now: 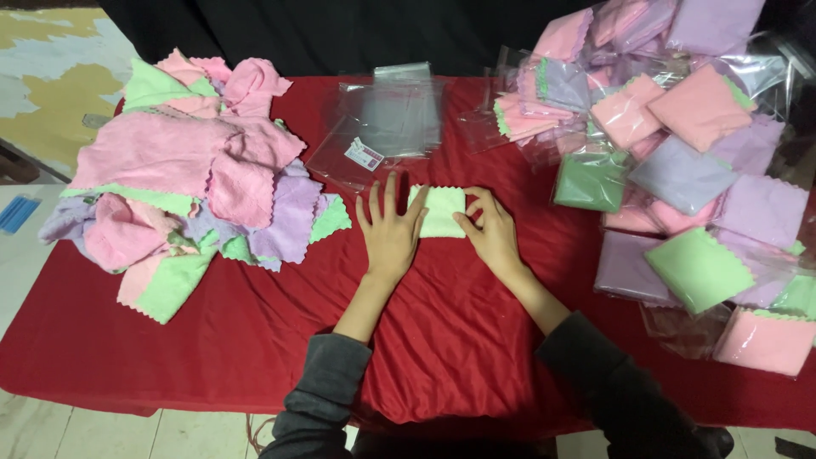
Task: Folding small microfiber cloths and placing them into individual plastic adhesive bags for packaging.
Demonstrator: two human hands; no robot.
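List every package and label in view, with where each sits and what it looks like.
Stack of empty clear plastic bags: far middle of the red tablecloth, flat, see-through rectangles.
Small white label with red print: on the front left corner of that stack, rectangular, tilted.
Heap of bagged folded cloths: right side, clear square packs holding pink, lilac and green cloths.
No signs or screens.

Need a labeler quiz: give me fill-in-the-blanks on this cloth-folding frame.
1. Both hands, left hand and right hand, rest on a folded pale ____ cloth.
2. The tablecloth is ____.
3. The loose cloth pile lies on the person's ____ side.
4. The bagged cloths sit in clear ____ bags.

Missing: green; red; left; plastic
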